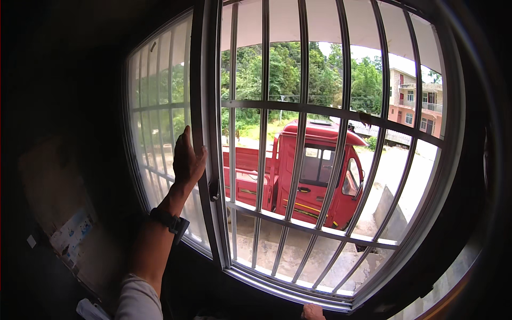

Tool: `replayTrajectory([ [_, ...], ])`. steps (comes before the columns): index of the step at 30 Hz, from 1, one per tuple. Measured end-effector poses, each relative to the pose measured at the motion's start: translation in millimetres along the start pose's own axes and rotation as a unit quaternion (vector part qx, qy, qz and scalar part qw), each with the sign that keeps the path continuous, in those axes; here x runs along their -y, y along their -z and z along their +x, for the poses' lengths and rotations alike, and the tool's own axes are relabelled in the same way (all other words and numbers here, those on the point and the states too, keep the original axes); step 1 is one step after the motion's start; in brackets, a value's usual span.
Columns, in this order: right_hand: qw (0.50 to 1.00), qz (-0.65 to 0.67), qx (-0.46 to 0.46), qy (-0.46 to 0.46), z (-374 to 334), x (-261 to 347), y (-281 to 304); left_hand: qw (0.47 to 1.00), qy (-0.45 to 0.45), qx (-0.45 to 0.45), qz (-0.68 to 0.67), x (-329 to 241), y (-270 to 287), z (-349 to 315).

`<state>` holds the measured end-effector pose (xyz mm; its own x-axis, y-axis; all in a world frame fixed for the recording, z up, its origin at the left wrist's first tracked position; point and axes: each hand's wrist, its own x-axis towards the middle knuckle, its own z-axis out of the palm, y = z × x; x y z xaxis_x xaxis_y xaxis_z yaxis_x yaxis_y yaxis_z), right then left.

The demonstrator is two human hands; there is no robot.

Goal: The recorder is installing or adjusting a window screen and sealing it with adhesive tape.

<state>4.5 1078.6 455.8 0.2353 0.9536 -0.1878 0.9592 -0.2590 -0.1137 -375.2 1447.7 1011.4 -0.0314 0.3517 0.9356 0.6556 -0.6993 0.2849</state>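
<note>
My left hand point(189, 162) is raised at the sliding window's dark upright sash frame point(198, 80), its fingers stretched upward and its thumb overlapping the frame. It looks flat against the sash and grips nothing. A dark watch point(169, 224) is on that wrist. Left of the frame is a hazy glass pane point(160, 112). A small dark latch point(214, 190) sits on the upright just below and right of the hand. My right hand point(313, 312) shows only in part at the bottom edge, by the window's lower track point(288, 290); its fingers are mostly hidden.
Metal security bars point(303, 64) cross the window opening. Outside stands a red three-wheeled cargo vehicle point(320, 176), with trees point(282, 69) and a building point(418, 101) beyond. The room around the window is dark, with a worn, patchy surface point(69, 224) at the left.
</note>
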Motion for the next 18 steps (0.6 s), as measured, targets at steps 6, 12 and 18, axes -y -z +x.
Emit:
replayTrajectory([
  [6, 0.947, 0.180, -0.228, 0.135, -46, 41, 163, 0.997, 0.000, -0.064, 0.051, 32, -21, 33],
  [12, 0.850, 0.030, -0.514, 0.116, -86, 73, 492, 0.995, 0.030, -0.089, 0.045, 30, -57, 43],
  [18, 0.677, -0.213, -0.702, 0.054, -113, 71, 710, 0.991, 0.010, -0.105, 0.080, 43, -54, 36],
])
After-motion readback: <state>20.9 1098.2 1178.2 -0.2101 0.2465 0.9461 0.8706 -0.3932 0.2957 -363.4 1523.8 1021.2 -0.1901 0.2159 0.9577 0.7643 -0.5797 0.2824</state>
